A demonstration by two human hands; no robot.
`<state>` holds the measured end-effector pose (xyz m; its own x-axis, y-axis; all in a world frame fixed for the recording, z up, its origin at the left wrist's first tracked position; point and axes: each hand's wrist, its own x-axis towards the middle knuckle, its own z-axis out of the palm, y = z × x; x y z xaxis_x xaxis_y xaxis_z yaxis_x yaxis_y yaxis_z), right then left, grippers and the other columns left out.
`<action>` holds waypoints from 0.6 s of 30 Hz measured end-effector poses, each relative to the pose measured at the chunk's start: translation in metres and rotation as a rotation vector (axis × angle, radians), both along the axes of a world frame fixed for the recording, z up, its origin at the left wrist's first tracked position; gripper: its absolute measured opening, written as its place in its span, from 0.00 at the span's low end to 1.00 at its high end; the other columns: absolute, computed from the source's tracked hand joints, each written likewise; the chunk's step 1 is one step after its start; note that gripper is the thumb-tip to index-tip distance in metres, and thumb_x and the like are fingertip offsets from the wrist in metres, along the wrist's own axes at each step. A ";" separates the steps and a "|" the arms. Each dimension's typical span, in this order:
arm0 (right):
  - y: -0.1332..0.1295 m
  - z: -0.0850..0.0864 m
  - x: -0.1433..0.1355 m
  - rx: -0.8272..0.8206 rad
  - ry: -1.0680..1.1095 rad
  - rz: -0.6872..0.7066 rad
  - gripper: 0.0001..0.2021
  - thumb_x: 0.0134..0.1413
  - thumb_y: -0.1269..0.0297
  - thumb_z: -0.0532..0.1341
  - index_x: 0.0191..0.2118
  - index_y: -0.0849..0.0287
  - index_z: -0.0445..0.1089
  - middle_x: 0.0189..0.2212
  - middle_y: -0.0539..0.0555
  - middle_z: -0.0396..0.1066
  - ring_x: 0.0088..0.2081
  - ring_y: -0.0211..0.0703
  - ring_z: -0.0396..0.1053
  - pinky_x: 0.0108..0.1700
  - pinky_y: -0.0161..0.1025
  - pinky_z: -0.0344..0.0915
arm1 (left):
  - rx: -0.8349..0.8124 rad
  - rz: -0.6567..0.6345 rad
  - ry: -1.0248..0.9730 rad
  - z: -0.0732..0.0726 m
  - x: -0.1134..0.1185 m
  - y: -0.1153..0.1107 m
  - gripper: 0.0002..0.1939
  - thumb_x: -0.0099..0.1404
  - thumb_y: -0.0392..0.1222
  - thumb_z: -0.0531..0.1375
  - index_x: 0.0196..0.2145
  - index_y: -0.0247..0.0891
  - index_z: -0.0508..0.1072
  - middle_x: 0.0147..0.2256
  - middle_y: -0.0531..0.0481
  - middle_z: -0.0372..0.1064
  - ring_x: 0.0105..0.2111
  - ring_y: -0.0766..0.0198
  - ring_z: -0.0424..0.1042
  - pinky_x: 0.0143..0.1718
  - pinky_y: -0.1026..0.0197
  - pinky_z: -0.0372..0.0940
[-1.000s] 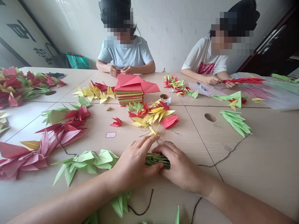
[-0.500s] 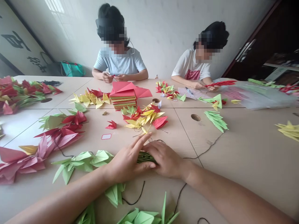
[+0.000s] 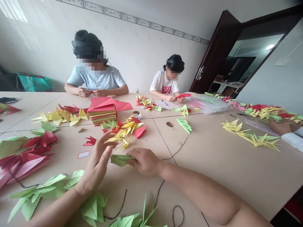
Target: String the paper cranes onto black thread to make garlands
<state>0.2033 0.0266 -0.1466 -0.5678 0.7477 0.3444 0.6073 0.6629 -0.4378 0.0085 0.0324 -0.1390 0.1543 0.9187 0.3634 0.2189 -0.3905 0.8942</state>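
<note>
My right hand [image 3: 145, 162] pinches a small bundle of folded green paper [image 3: 119, 160] by its right end, just above the table. My left hand [image 3: 96, 168] is raised at the bundle's left side, fingers apart and holding nothing. Strung green paper cranes [image 3: 93, 208] lie below and left of my left wrist, with more green cranes [image 3: 132, 220] at the bottom edge. A dark cord [image 3: 159, 190] runs from under my right forearm toward me. Beyond my hands is a cluster of yellow and red paper cranes [image 3: 129, 127].
A stack of coloured paper sheets [image 3: 103, 115] stands mid-table. Red and pink cranes [image 3: 35, 157] lie left; a green bunch [image 3: 184, 125] and yellow cranes [image 3: 251, 135] lie right. Two people [image 3: 94, 75] sit opposite. Another person's hand [image 3: 280, 126] reaches in at the right.
My view has swung right. My hands, earlier both around the green bundle, have parted: the left has let go and opened, while the right keeps hold of it.
</note>
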 end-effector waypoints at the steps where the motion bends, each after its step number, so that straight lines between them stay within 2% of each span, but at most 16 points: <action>1: 0.002 0.006 0.005 -0.022 0.049 -0.043 0.09 0.64 0.62 0.55 0.47 0.56 0.68 0.39 0.50 0.75 0.39 0.39 0.72 0.40 0.36 0.68 | 0.016 0.067 -0.037 0.000 -0.001 0.003 0.22 0.69 0.54 0.48 0.58 0.47 0.56 0.56 0.45 0.59 0.49 0.55 0.67 0.52 0.47 0.64; 4: 0.019 0.023 0.032 -0.069 0.184 -0.255 0.14 0.67 0.61 0.51 0.53 0.58 0.63 0.40 0.52 0.74 0.38 0.39 0.73 0.38 0.37 0.71 | 0.007 0.152 -0.029 -0.003 -0.002 0.009 0.23 0.68 0.56 0.49 0.58 0.47 0.56 0.55 0.45 0.60 0.48 0.55 0.67 0.52 0.46 0.64; 6: 0.036 0.030 0.060 -0.077 0.237 -0.442 0.14 0.64 0.60 0.55 0.52 0.60 0.65 0.45 0.56 0.70 0.40 0.43 0.72 0.41 0.44 0.71 | -0.011 0.130 0.041 -0.007 -0.001 0.011 0.23 0.68 0.56 0.49 0.57 0.46 0.57 0.55 0.45 0.60 0.48 0.55 0.67 0.50 0.48 0.65; 8: 0.056 0.031 0.092 -0.085 0.241 -0.639 0.15 0.62 0.60 0.58 0.52 0.61 0.66 0.48 0.56 0.69 0.43 0.46 0.71 0.43 0.47 0.71 | -0.032 0.092 0.117 -0.009 0.001 0.009 0.23 0.68 0.55 0.50 0.57 0.45 0.57 0.54 0.44 0.61 0.49 0.55 0.67 0.47 0.50 0.67; 11: 0.077 0.023 0.139 -0.101 0.189 -0.903 0.15 0.62 0.61 0.58 0.52 0.60 0.66 0.50 0.57 0.67 0.46 0.47 0.70 0.46 0.49 0.69 | -0.054 0.064 0.194 -0.010 0.003 0.005 0.25 0.67 0.56 0.50 0.57 0.42 0.56 0.49 0.41 0.63 0.49 0.53 0.68 0.42 0.52 0.69; 13: 0.084 0.013 0.164 -0.135 0.137 -1.021 0.15 0.62 0.61 0.58 0.52 0.59 0.66 0.50 0.57 0.67 0.46 0.47 0.70 0.46 0.49 0.69 | -0.068 0.064 0.212 -0.009 0.003 0.004 0.26 0.67 0.57 0.50 0.57 0.42 0.57 0.47 0.41 0.64 0.48 0.52 0.69 0.40 0.52 0.70; 18: 0.088 -0.009 0.195 -0.124 -0.021 -1.129 0.15 0.62 0.61 0.59 0.52 0.60 0.65 0.50 0.57 0.67 0.45 0.47 0.70 0.45 0.49 0.70 | -0.124 0.060 0.196 -0.012 0.002 0.009 0.27 0.66 0.59 0.51 0.57 0.43 0.57 0.50 0.40 0.64 0.48 0.51 0.70 0.40 0.51 0.71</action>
<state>0.3978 0.1142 -0.1558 0.4475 0.8640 0.2307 0.8383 -0.3154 -0.4447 0.0107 0.0414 -0.1512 0.1544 0.9641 0.2161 0.4129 -0.2617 0.8724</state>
